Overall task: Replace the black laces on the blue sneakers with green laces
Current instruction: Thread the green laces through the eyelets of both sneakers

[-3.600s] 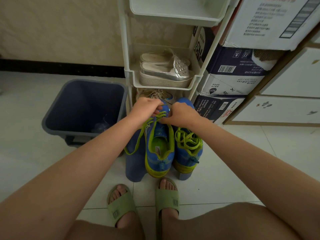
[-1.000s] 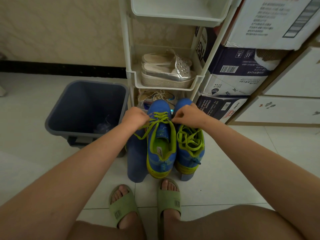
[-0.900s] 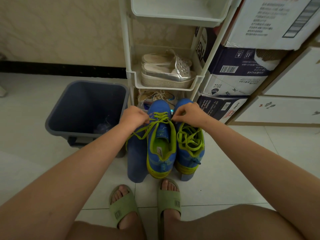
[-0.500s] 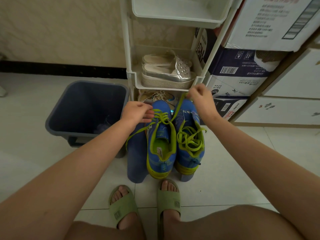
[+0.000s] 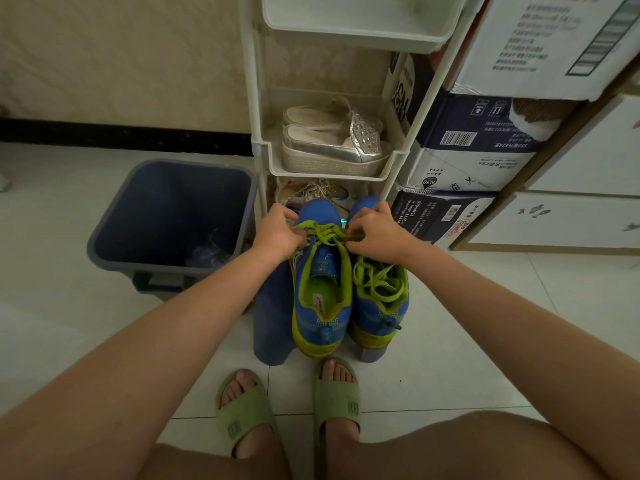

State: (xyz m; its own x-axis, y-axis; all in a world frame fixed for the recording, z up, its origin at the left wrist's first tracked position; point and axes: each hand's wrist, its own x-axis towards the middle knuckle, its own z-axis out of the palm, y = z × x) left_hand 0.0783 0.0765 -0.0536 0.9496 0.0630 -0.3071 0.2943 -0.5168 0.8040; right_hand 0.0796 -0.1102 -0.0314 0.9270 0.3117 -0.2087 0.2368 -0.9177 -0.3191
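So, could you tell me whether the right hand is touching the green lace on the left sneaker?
Touching: the head view shows the right hand pinching the green lace over the left sneaker.

1. The middle carton (image 5: 474, 157), right of the white shoe rack (image 5: 258, 147), carries a barcode and upside-down print; only "N30" in a round badge near its lower left reads clearly.
2. The bottom carton (image 5: 440, 216), under it, shows "570ml×24" sideways and a red logo too blurred to read.
3. The top carton (image 5: 540, 43) has lines of print and a striped barcode, all illegible.
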